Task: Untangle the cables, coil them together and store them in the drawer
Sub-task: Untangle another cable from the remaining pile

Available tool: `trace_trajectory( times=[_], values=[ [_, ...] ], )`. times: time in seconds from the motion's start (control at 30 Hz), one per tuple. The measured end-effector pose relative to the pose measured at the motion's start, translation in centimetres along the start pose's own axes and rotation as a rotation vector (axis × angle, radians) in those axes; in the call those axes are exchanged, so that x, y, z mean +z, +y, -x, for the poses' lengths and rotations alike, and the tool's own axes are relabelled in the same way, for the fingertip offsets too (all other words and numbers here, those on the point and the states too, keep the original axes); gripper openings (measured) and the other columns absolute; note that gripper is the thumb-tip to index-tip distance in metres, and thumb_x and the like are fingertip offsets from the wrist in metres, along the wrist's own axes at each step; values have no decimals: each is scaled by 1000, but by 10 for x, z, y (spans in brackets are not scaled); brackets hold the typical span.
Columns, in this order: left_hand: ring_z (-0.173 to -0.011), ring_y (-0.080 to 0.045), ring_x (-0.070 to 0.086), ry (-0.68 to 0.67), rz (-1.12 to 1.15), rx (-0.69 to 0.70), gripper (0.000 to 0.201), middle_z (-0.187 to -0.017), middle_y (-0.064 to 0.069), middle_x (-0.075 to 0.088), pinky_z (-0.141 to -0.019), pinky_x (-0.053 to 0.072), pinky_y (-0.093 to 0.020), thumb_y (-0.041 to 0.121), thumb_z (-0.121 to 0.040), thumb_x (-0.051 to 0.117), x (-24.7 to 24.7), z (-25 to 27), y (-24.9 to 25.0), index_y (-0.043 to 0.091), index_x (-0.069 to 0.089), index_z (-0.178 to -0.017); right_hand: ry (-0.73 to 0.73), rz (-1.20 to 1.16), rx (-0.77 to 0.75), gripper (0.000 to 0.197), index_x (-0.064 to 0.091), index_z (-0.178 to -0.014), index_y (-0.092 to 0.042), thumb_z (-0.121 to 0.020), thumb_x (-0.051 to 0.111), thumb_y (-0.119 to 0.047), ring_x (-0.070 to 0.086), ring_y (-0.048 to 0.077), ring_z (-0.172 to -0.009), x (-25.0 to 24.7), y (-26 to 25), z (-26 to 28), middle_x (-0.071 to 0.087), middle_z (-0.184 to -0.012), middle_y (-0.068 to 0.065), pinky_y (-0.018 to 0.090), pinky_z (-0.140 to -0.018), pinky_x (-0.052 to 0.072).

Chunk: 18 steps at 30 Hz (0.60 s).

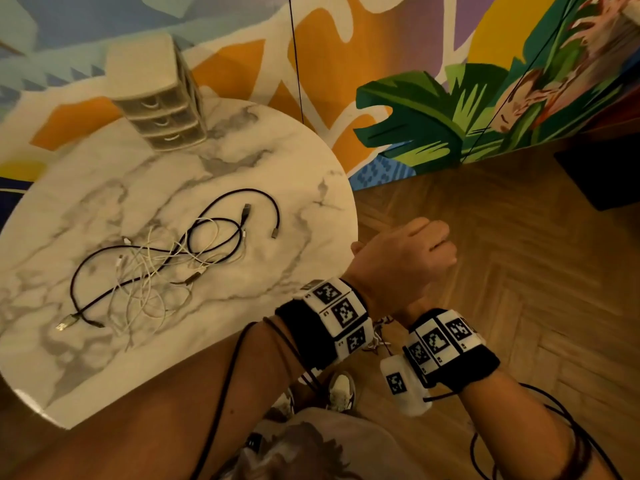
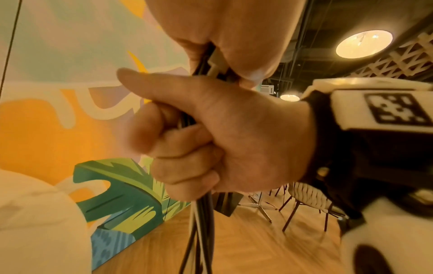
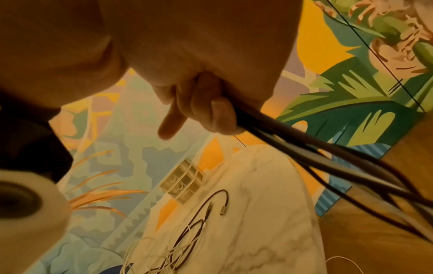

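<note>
Two hands are together beside the table, off its right edge and above the floor. My left hand pinches the top of a bundle of dark and pale leads, and my right hand is closed as a fist around it just below. I cannot tell if this bundle belongs to the task or to the rig.

The tangle of black and white cables lies on the marble top, touched by no hand, so I judge the untangling is not yet started. Next move calls for freeing both hands, then finding one plug end and pulling it out slowly. The drawers stand at the far edge, all closed.

Behind is a painted wall with big green leaves. The left wrist view shows chairs and a round lamp.
</note>
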<state>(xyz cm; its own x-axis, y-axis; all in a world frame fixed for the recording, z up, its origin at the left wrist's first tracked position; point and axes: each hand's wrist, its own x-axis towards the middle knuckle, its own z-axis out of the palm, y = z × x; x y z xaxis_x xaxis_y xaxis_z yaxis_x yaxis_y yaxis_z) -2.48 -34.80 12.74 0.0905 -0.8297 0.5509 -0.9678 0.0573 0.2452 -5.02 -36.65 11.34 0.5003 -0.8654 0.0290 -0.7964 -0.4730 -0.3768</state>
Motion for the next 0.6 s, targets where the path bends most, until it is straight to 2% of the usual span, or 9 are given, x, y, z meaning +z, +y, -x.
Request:
trace_trajectory(
  times=[0.03, 0.13, 0.17, 0.23, 0.3, 0.37, 0.43, 0.5, 0.6],
  values=[
    [-67, -25, 53, -13, 23, 9, 11, -75, -12, 58, -53, 40, -26, -6, -75, 56, 0, 1, 0, 3, 61, -72, -89, -88, 30, 25, 43, -73, -14, -79, 66, -5, 41, 15, -63, -9, -5, 2, 31, -70, 0, 17, -67, 40],
    [-69, -24, 56, -33, -18, -35, 32, -78, -10, 62, -52, 43, -25, 0, -74, 37, -1, 4, -8, 2, 66, -83, 34, 40, 246, 17, 58, -70, -21, -73, 73, -14, 21, 7, -65, -7, -17, -12, 51, -68, -7, 17, -70, 10],
    [-70, -23, 57, -41, -33, -39, 33, -79, -11, 63, -52, 44, -25, 2, -75, 37, -2, 4, -10, 1, 67, -87, 125, 112, 259, 16, 61, -69, -22, -70, 76, -15, 21, 6, -63, -1, -24, -12, 54, -67, -8, 18, -69, 12],
    [-76, -23, 58, -47, -10, -68, 29, -87, -12, 64, -58, 44, -23, 6, -81, 44, -6, 4, -12, 0, 67, -97, 156, 11, 258, 14, 63, -74, -16, -72, 76, -11, 47, 7, -65, 0, -16, -24, 57, -71, -4, 15, -67, 34],
    [-89, -20, 56, -45, 95, -206, 34, -101, -11, 61, -70, 42, -21, 23, -92, 44, -14, 4, -18, 2, 60, -113, 66, -174, 174, 7, 59, -95, -11, -90, 57, -6, 60, 17, -96, 16, 2, -15, 54, -82, -6, 14, -83, 43],
    [-97, -17, 52, -32, 187, -407, 38, -108, -9, 56, -78, 42, -23, 31, -97, 39, -21, 10, -37, 6, 55, -120, -446, -677, -22, 17, 56, -97, -12, -97, 41, -3, 58, 3, -72, 20, 22, -12, 48, -71, -11, 17, -66, 43],
    [-94, -19, 52, -24, 180, -603, 31, -103, -8, 56, -78, 42, -29, 31, -97, 42, -25, 24, -71, 7, 58, -108, -608, -859, -52, 32, 60, -79, -10, -96, 35, -3, 39, 3, -40, 24, 38, -23, 43, -49, -8, 27, -47, 34],
    [-95, -29, 54, -195, 72, -800, 23, -100, -12, 57, -80, 39, -36, 27, -94, 47, -29, 45, -117, 7, 58, -97, -593, -897, -22, 41, 71, -92, -16, -96, 31, -6, 33, 10, -38, 35, 37, -31, 41, -42, -9, 25, -43, 28],
    [-106, -34, 54, -658, -140, -1010, 26, -113, -17, 58, -84, 41, -36, 26, -95, 46, -37, 87, -169, 6, 58, -105, -581, -944, 0, 44, 72, -93, -18, -94, 30, -6, 34, 10, -39, 40, 33, -33, 44, -42, -9, 24, -45, 27]
  ],
)
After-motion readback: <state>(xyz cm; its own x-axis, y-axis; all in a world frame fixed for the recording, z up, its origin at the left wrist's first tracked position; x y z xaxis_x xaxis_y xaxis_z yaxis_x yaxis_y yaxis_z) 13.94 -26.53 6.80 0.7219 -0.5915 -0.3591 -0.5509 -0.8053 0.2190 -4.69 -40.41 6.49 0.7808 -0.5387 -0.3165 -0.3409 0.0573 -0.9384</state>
